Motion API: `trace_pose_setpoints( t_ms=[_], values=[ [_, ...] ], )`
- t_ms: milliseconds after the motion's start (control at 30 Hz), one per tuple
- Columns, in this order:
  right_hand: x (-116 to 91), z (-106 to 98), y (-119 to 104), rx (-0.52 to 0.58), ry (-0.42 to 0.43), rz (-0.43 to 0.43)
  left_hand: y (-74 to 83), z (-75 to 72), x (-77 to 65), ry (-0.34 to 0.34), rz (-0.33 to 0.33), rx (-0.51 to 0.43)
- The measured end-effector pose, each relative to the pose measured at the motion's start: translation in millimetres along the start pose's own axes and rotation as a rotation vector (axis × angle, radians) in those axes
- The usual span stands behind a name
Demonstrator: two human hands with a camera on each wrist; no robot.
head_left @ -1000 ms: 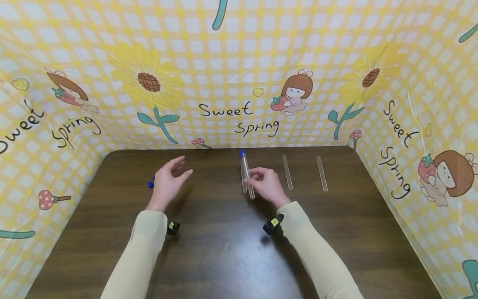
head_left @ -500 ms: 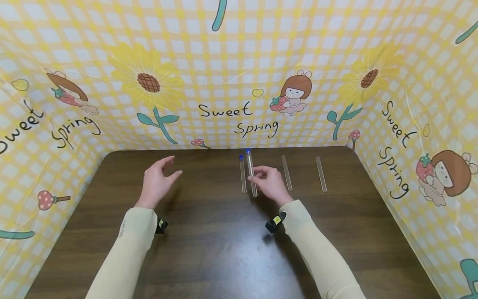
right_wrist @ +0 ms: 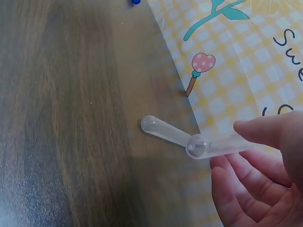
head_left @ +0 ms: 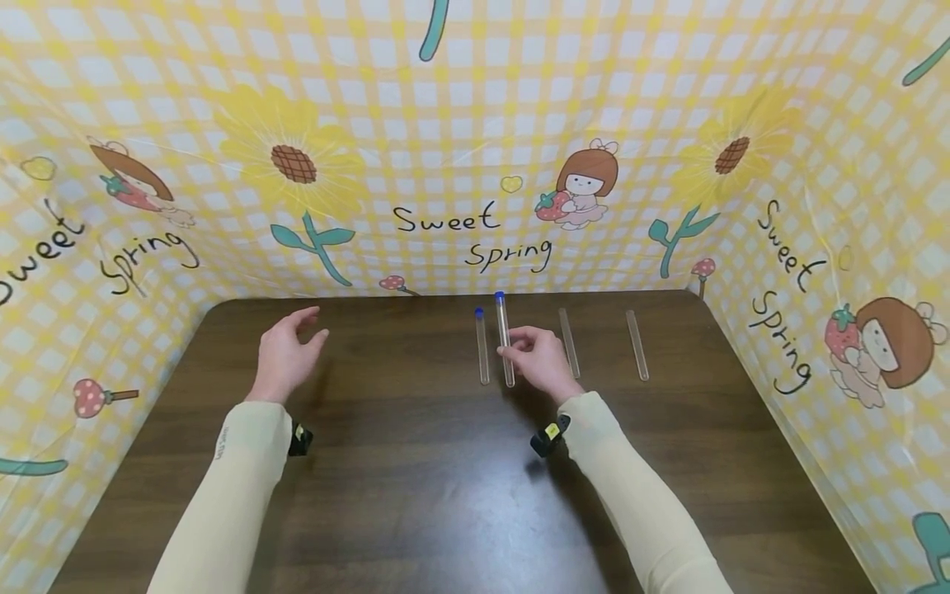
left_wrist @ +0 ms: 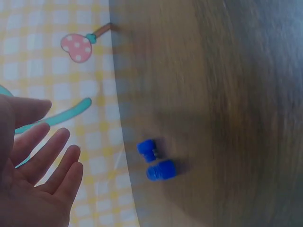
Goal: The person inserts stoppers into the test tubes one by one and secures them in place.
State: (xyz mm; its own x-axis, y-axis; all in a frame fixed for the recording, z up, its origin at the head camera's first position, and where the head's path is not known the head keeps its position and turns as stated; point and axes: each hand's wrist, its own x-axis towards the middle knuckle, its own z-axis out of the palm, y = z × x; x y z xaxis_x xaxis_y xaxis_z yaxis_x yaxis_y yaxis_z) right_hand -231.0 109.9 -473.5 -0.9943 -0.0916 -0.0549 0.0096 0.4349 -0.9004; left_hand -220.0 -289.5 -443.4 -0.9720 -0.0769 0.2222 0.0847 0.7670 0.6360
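Between thumb and fingers my right hand pinches a clear test tube with a blue stopper, its stoppered end pointing away from me. Just left of it, another blue-stoppered test tube lies on the table. The right wrist view shows the rounded end of the held tube overlapping the lying one. My left hand hovers over the table's left side, fingers loosely spread, holding nothing. Two loose blue stoppers lie beyond its fingers in the left wrist view; the hand hides them in the head view.
Two test tubes without stoppers lie right of my right hand, a nearer one and a farther one. Behind the dark wooden table and along both sides hangs a yellow checked cloth.
The right hand has shifted the stoppered tube slightly right, apart from the lying one. My left hand has moved left, over the loose stoppers, staying unfilled.
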Motion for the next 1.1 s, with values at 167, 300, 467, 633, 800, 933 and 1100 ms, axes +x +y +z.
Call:
trace_pose_setpoints(
  t_ms=[167,300,467,633,800,933,1100],
  values=[
    [1,-1,3,-0.001,0.006,-0.002,-7.2,-3.4,4.7,-0.014,-0.027,0.026],
    [2,0,4,-0.023,0.014,-0.007,-13.3,-3.3,6.5,-0.067,-0.052,0.081],
    [2,0,7,-0.042,0.009,-0.01,-19.6,2.5,6.5,-0.156,-0.085,0.223],
    [1,0,8,-0.064,0.002,0.007,-24.5,7.5,3.8,-0.168,-0.162,0.328],
    [0,1,8,-0.085,0.004,0.013,-31.1,11.3,3.7,-0.193,-0.26,0.351],
    [1,2,7,-0.09,0.015,0.008,-34.4,12.6,4.0,-0.186,-0.271,0.345],
    [2,2,6,-0.107,0.026,-0.002,-35.1,15.5,4.5,-0.181,-0.271,0.34]
  ],
)
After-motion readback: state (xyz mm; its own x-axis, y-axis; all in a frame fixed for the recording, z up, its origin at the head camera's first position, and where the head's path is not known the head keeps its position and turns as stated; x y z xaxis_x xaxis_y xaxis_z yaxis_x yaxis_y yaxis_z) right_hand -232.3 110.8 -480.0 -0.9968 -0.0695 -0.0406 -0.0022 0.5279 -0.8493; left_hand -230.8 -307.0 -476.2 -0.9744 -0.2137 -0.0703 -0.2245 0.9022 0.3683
